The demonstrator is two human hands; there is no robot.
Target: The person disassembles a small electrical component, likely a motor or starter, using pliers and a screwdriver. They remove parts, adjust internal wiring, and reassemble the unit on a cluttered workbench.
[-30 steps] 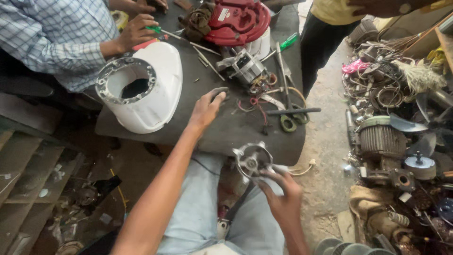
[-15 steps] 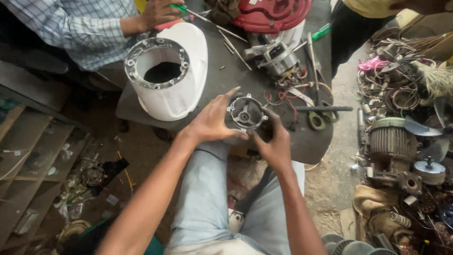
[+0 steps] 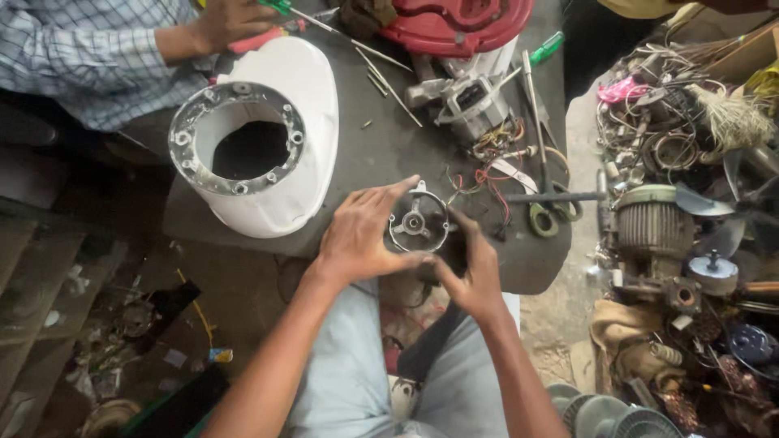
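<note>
Both your hands grasp the round metal motor bracket (image 3: 417, 221): left hand (image 3: 363, 235) at nine o'clock, right hand (image 3: 473, 268) at five; its hub faces up at you

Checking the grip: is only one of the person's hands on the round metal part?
No, both the left hand and the right hand clasp the round metal part at the table's near edge.

Both hands, the left hand (image 3: 361, 235) and the right hand (image 3: 475, 272), hold a round metal motor part (image 3: 416, 223) over the grey table (image 3: 381, 158), near a white housing (image 3: 268, 134).
</note>
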